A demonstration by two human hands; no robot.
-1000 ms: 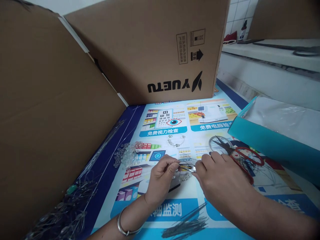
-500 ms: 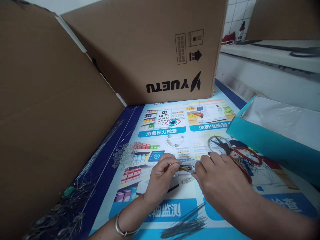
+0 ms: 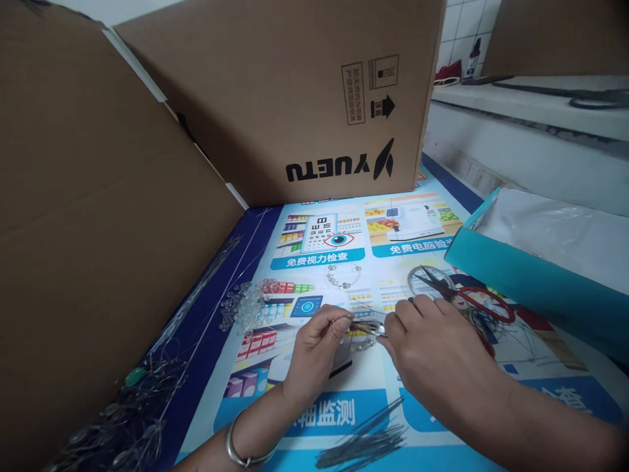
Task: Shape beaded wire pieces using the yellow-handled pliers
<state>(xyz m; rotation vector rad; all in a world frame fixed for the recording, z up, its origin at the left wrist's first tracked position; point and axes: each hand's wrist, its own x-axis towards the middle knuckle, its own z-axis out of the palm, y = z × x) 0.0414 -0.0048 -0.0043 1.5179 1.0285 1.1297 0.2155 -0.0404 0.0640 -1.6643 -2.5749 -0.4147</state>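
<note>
The right hand's [image 3: 432, 341] closed fingers grip small silver metal pliers [image 3: 378, 329], apparently for control; the left hand's [image 3: 317, 347] fingers pinch together at the opposite end, contents indiscernible.

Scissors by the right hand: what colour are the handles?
The handles are red; the head view shows them best.

Beyond and left of the hands [image 3: 317, 347], tall brown cardboard panels [image 3: 246, 85] flank the blue-and-white printed worktop [image 3: 432, 452]; far right, a white-tiled wall [image 3: 459, 29] backs a pale ledge [image 3: 501, 98].
</note>
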